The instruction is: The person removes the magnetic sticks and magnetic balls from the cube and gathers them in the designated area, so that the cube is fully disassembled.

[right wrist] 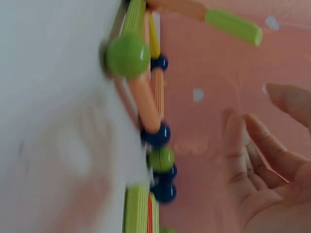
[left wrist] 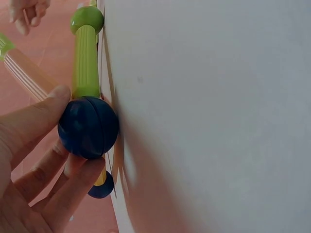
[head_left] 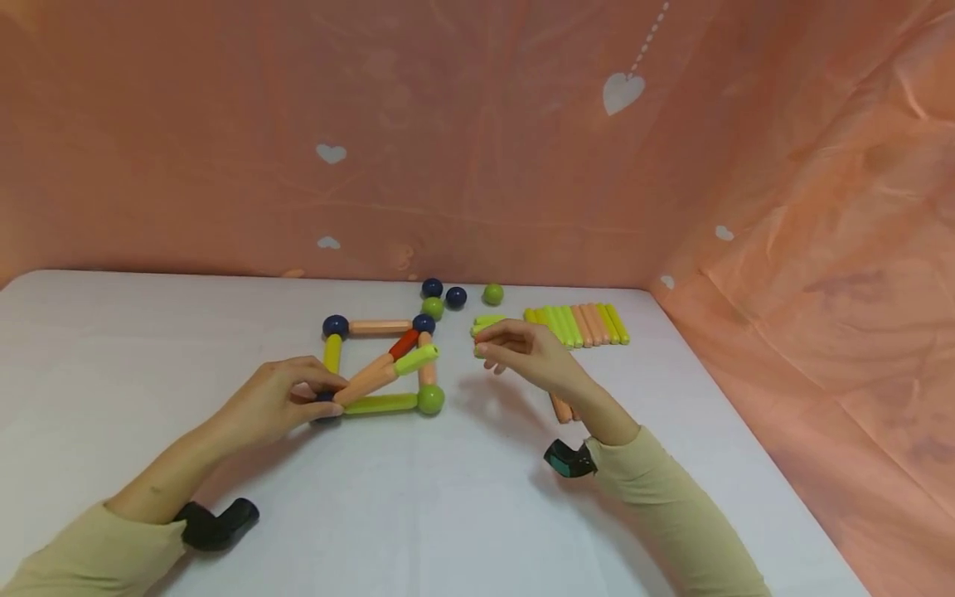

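Note:
My left hand [head_left: 272, 398] pinches a dark blue ball [left wrist: 90, 128] at the near left corner of a four-sided frame of sticks and balls. From that corner a peach stick [head_left: 364, 385] slants up to the right, with a light green stick [head_left: 416, 360] at its upper end. A red stick [head_left: 404, 344] shows behind it, its joints partly hidden. A yellow-green stick [head_left: 380, 405] runs along the near side to a green ball [head_left: 430, 400]. To the right of the frame, my right hand [head_left: 533, 356] hovers above the table with loosely bent fingers, holding nothing.
Beyond the frame lie loose balls, dark blue [head_left: 456, 297] and green [head_left: 493, 293]. A row of yellow, green and peach sticks [head_left: 589, 323] lies at the back right. Brownish sticks [head_left: 561, 408] show partly below my right wrist. An orange cloth [head_left: 477, 141] hangs behind the white table [head_left: 418, 514].

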The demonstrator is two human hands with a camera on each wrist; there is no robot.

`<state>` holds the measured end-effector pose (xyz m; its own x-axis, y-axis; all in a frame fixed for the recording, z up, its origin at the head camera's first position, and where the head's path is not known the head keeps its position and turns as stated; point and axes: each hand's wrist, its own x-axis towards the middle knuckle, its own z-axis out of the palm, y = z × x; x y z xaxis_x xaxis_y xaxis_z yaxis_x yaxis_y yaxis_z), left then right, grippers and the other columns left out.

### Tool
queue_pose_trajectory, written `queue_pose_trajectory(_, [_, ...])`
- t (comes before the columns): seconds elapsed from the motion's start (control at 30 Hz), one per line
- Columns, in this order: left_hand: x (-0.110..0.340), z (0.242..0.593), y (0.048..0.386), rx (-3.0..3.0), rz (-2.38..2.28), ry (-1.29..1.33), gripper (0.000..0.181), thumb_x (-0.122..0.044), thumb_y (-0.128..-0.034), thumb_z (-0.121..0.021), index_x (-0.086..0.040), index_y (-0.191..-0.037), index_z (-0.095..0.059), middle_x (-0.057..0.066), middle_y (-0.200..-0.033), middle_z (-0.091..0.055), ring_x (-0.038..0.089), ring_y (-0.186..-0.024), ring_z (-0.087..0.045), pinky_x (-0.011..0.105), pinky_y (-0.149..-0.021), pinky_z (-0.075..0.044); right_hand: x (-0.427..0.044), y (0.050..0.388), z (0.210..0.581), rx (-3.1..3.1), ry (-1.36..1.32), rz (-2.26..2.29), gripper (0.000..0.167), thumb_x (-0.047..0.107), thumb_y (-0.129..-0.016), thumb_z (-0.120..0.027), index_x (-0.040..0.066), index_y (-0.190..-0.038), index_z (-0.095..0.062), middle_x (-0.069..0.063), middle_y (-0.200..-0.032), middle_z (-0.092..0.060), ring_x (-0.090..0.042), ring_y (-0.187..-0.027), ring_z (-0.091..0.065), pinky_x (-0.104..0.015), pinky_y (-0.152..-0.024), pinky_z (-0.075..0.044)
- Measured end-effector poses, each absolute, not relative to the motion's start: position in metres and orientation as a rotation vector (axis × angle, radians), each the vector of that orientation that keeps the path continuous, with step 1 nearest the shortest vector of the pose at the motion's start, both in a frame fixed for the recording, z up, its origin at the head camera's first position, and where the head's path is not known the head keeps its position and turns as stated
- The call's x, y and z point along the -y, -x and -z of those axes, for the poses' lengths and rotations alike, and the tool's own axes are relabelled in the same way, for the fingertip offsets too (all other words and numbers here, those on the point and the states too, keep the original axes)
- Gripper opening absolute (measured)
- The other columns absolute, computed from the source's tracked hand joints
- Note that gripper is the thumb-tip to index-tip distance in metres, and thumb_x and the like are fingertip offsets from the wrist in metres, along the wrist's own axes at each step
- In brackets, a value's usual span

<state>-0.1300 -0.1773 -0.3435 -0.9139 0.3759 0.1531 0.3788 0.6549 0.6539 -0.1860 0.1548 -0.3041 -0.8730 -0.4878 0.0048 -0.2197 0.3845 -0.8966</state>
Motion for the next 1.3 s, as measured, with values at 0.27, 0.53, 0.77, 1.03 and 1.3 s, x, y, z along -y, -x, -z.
queue_pose_trajectory(0.27, [0.173,0.343,0.130,2.854,1.160,0.655,0.028,-0.015,-0.0795,-0.078,-0.005,-0.105,-0.073,0.002,-0.095,-0.065,0.023,-0.092,-0.061,0.040,-0.077,-0.057,-0.122,0.179,0.305,-2.228,0.739,1.647,0.029,0.009,-0.093,-0.062,-0.001,-0.119,-0.061,-0.027,-0.108,-0.064,-0.051,-0.097,-0.058,-0.051,-0.083,-0.053])
queue_pose_trajectory(0.53, [0.171,0.342,0.130,2.844,1.157,0.662,0.027,-0.015,-0.0793,-0.078,-0.005,-0.104,-0.073,0.002,-0.095,-0.065,0.022,-0.090,-0.062,0.039,-0.076,-0.057,-0.110,0.178,0.306,-2.183,0.721,1.687,0.025,0.008,-0.092,-0.063,-0.003,-0.115,-0.063,-0.012,-0.102,-0.069,-0.044,-0.095,-0.060,-0.056,-0.090,-0.049])
queue_pose_trajectory(0.77, [0.173,0.343,0.130,2.847,1.156,0.647,0.027,-0.016,-0.0796,-0.078,-0.006,-0.104,-0.073,0.002,-0.095,-0.065,0.022,-0.090,-0.062,0.041,-0.076,-0.056,-0.123,0.182,0.318,-2.184,0.617,1.811,0.026,0.003,-0.093,-0.058,-0.010,-0.116,-0.059,-0.013,-0.105,-0.067,-0.025,-0.092,-0.068,-0.041,-0.091,-0.053])
queue_pose_trajectory(1.03, [0.176,0.344,0.130,2.870,1.150,0.610,0.028,-0.017,-0.0789,-0.079,-0.006,-0.105,-0.073,0.003,-0.096,-0.065,0.023,-0.091,-0.060,0.040,-0.076,-0.056,-0.150,0.187,0.337,-2.361,0.248,1.774,0.029,0.011,-0.092,-0.062,-0.005,-0.116,-0.062,-0.014,-0.117,-0.065,-0.008,-0.091,-0.064,-0.029,-0.090,-0.052])
queue_pose_trajectory(1.3, [0.177,0.345,0.130,2.872,1.171,0.613,0.028,-0.016,-0.0793,-0.078,-0.006,-0.105,-0.073,0.003,-0.097,-0.065,0.023,-0.092,-0.060,0.039,-0.076,-0.057,-0.165,0.190,0.348,-2.372,0.069,1.687,0.031,0.014,-0.094,-0.061,-0.002,-0.121,-0.059,-0.017,-0.122,-0.060,-0.024,-0.102,-0.063,-0.036,-0.093,-0.052])
